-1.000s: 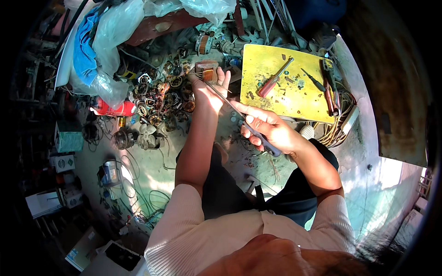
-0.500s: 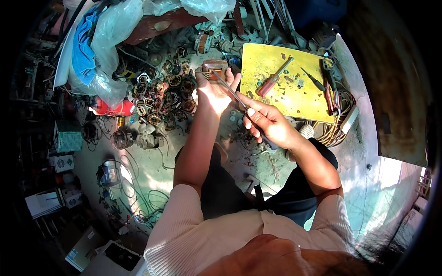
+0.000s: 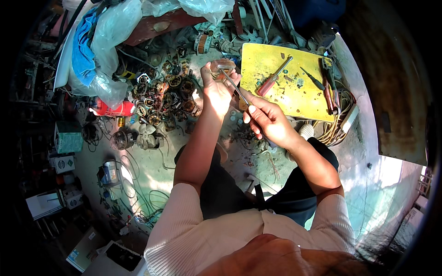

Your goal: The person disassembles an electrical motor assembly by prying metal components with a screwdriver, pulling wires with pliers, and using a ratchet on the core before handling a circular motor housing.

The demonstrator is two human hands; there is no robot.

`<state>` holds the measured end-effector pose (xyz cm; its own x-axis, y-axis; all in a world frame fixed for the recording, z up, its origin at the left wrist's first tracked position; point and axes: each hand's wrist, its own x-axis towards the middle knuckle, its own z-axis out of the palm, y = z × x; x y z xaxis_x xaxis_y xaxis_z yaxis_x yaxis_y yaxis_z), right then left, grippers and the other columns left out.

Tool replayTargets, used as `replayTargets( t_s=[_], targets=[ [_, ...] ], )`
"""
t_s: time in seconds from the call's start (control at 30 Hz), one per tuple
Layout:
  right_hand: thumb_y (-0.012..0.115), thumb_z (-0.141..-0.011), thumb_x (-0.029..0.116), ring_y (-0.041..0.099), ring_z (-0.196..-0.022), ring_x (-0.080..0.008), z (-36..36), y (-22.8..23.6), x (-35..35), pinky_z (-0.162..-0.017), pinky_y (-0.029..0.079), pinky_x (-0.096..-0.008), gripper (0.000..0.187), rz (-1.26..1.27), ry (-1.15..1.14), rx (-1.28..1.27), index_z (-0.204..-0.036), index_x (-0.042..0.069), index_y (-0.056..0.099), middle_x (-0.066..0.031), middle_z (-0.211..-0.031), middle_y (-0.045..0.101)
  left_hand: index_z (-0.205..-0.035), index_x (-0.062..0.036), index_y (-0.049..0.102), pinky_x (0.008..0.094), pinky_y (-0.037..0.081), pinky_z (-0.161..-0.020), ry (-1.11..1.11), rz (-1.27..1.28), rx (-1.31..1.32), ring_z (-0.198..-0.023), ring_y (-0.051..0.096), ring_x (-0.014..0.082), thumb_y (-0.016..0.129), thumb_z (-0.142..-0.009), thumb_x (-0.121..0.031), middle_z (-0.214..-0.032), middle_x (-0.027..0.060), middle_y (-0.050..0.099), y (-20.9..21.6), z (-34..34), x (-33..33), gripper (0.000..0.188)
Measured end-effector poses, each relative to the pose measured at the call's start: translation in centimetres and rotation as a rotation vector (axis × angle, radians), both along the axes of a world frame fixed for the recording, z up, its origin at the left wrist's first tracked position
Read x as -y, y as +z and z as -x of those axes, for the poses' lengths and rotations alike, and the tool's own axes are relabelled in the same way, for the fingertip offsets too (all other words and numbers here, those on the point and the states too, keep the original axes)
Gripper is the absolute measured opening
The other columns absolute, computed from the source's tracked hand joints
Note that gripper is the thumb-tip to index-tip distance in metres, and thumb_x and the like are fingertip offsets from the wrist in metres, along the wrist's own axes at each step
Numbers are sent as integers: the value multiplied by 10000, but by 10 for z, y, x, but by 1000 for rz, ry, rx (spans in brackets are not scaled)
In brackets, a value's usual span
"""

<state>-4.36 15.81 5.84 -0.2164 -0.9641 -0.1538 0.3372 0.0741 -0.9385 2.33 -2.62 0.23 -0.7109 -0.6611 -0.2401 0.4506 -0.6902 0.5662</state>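
My left hand (image 3: pixel 217 89) is closed around a small transformer-like block (image 3: pixel 223 64) with a copper-coloured winding and brownish sides. In my right hand (image 3: pixel 269 117) is a screwdriver (image 3: pixel 238 91) with a long metal shaft, its dark handle mostly hidden under my fingers. The shaft slants up and left, and its tip meets the block near the winding. Just right of my hands lies a yellow board (image 3: pixel 258 60). On it rest a red-handled screwdriver (image 3: pixel 275 77), a small dark green-handled screwdriver (image 3: pixel 313 79) and red-handled pliers (image 3: pixel 329 94).
Several loose motor cores and copper coils (image 3: pixel 170 92) are heaped left of my hands. A fan-like metal part (image 3: pixel 147 137) and loose cables (image 3: pixel 147 202) lie nearer on the floor. Beside the board is coiled wire (image 3: pixel 332 133). Plastic bags (image 3: pixel 115 41) and a blue cloth (image 3: pixel 84 50) hang at far left.
The block in my left hand has tilted and shifted slightly up and right. The screwdriver has turned a little with it, its tip moving slightly right. Surrounding things stay where they were.
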Motion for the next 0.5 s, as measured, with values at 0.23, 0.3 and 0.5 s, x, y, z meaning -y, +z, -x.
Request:
replayTargets(
  t_s=[0.23, 0.3, 0.5],
  targets=[
    [405, -1038, 214, 487, -611, -63, -6, 8, -5, -560, 479, -218, 471, -115, 96, -120, -1497, 174, 311, -6, -838, 515, -1094, -153, 553, 532, 502, -934, 204, -342, 85, -791, 651, 247, 466, -906, -630, -932, 56, 627, 9, 2, 5, 520],
    [408, -1037, 218, 493, -617, -65, -5, 3, -6, -564, 482, -220, 469, -102, 97, -64, -1495, 172, 317, -6, -838, 518, -1083, -110, 553, 530, 503, -933, 194, -453, 48, -744, 648, 236, 466, -909, -614, -933, 61, 625, 9, -1, 14, 540],
    [403, -1036, 223, 501, -627, -71, 3, -2, -2, -549, 476, -223, 464, -72, 73, 39, -1488, 150, 328, -5, -835, 527, -1091, -99, 553, 525, 499, -939, 116, -477, 99, -755, 645, 237, 441, -928, -598, -929, 79, 623, 14, 2, 5, 537]
  ],
)
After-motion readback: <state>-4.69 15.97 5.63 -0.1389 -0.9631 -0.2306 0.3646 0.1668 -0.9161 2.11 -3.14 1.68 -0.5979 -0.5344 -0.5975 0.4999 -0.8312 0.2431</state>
